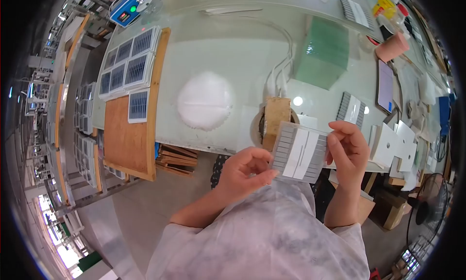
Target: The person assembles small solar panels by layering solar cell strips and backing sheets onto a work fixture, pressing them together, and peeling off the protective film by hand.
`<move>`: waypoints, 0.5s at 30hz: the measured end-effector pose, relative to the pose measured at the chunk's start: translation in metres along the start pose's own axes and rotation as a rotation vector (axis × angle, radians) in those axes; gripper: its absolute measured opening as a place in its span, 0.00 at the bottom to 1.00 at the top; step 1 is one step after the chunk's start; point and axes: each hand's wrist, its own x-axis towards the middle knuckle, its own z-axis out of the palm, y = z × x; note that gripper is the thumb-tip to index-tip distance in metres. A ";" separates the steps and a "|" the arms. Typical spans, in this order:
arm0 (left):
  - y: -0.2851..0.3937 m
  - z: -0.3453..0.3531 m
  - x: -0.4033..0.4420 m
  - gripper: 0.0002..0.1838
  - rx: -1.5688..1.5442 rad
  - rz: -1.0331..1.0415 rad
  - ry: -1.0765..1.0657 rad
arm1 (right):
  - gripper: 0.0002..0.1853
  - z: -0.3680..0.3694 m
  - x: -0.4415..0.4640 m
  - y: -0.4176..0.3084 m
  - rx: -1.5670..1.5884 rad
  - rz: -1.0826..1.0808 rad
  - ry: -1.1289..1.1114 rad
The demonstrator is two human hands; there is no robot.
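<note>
Garment (262,241) cut off below, hands (245,172) (347,151) hold striped panel (299,156).

The left hand (247,172) and right hand (348,153) hold a gray-striped panel (303,153) with a white central strip between them, by opposite edges. Small blue solar panels (127,61) lie in rows on the wood-edged board (127,139), left of a round white pad (205,101).
</note>
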 end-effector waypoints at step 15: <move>-0.021 -0.027 0.010 0.15 -0.054 -0.079 0.101 | 0.16 0.024 0.030 0.025 -0.362 -0.022 -0.134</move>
